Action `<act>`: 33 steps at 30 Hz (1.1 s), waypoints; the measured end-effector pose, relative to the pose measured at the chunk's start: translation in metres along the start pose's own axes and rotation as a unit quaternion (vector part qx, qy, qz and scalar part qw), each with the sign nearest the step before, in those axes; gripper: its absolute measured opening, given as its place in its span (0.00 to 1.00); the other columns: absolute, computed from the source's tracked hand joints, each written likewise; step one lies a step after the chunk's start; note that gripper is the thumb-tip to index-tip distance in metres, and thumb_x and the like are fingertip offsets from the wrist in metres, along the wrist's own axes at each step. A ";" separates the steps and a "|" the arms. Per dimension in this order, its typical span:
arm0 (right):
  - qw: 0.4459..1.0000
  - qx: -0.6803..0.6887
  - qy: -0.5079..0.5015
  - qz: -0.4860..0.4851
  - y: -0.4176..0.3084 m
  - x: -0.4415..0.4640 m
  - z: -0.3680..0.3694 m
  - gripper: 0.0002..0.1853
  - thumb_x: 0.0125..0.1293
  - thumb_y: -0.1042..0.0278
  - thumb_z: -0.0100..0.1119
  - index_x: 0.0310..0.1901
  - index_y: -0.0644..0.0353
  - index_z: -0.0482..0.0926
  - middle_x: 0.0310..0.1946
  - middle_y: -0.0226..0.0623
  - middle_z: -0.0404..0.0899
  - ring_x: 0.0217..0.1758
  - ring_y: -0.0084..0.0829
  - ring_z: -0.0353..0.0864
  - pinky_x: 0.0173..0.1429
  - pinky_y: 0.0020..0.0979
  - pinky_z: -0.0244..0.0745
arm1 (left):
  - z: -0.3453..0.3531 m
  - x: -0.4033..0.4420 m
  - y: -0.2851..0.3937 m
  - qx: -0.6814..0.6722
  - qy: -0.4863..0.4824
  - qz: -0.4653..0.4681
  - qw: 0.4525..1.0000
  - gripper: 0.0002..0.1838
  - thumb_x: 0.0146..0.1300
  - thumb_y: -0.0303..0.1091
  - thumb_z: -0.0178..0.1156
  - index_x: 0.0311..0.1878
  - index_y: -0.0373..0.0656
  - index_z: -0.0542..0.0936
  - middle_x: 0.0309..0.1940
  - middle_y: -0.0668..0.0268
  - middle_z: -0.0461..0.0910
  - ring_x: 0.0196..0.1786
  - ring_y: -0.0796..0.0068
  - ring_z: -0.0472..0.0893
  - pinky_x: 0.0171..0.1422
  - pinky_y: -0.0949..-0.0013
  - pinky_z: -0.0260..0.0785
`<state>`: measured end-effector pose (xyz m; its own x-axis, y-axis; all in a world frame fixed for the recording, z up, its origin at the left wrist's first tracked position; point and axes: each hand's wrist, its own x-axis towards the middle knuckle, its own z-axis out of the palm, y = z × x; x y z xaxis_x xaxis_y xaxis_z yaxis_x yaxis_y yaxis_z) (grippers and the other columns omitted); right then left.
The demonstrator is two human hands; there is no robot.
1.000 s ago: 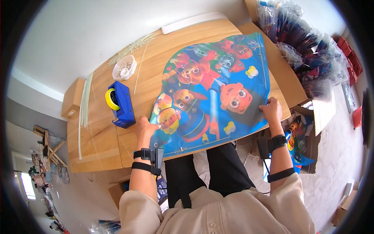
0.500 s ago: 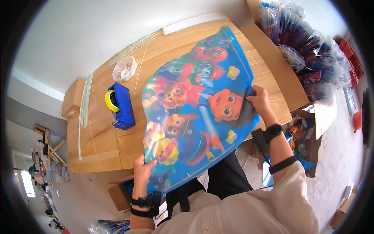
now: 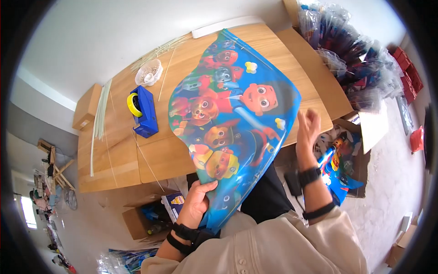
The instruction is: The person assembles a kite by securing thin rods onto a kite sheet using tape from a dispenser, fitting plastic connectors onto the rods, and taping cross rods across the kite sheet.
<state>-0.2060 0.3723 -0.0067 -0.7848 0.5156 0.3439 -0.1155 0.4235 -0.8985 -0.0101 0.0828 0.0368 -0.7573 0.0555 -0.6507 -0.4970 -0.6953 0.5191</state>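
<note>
A blue sheet (image 3: pixel 255 109) printed with cartoon figures lies across the wooden table (image 3: pixel 123 155), its lower end hanging over the front edge. At that lower end my left hand (image 3: pixel 197 198) pinches the sheet's left border between thumb and fingers. My right hand (image 3: pixel 309 125) is off the sheet, a little to the right of its right corner, with the fingers curled; whether anything small is in them does not show. A thin rod runs along the sheet's upper right border.
A blue tape dispenser (image 3: pixel 146 112) with yellow tape, a white bowl (image 3: pixel 149 73) and thin pale rods (image 3: pixel 99 109) are on the table. Open cardboard boxes (image 3: pixel 137 222) stand below. Plastic-wrapped bundles (image 3: pixel 351 55) are at the back right.
The sheet has turned, its far tip swinging left and its near end coming closer to my body. My right hand has let go of it. My left hand has moved right, still gripping.
</note>
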 end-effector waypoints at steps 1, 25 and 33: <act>0.995 0.068 -0.017 0.073 0.002 -0.024 -0.018 0.20 0.55 0.57 0.66 0.41 0.66 0.75 0.32 0.38 0.73 0.36 0.31 0.73 0.41 0.31 0.70 | 0.003 0.001 -0.005 -0.004 -0.006 0.010 1.000 0.25 0.52 0.23 0.64 0.55 0.34 0.71 0.49 0.57 0.77 0.48 0.62 0.79 0.55 0.58 0.72; 0.747 0.411 -0.369 0.369 -0.006 -0.082 -0.025 0.08 0.50 0.83 0.59 0.34 0.64 0.78 0.28 0.38 0.81 0.30 0.32 0.80 0.40 0.34 0.76 | -0.016 0.100 -0.092 0.269 0.003 0.226 0.936 0.18 0.48 0.20 0.63 0.46 0.39 0.77 0.38 0.69 0.79 0.39 0.75 0.77 0.40 0.71 0.69; 0.806 0.251 -0.186 0.503 0.063 -0.129 -0.004 0.10 0.43 0.86 0.54 0.30 0.65 0.76 0.25 0.37 0.77 0.26 0.34 0.75 0.27 0.33 0.65 | -0.026 0.083 -0.091 0.517 0.134 0.013 0.845 0.17 0.48 0.29 0.68 0.43 0.43 0.79 0.38 0.67 0.80 0.39 0.69 0.79 0.38 0.67 0.72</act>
<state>-0.1093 0.3356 -0.1066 -0.7529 0.1118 -0.6486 0.5337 -0.4729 -0.7011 -0.0169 0.1319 -0.0793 -0.7196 -0.2107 -0.6617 -0.6910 0.3122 0.6520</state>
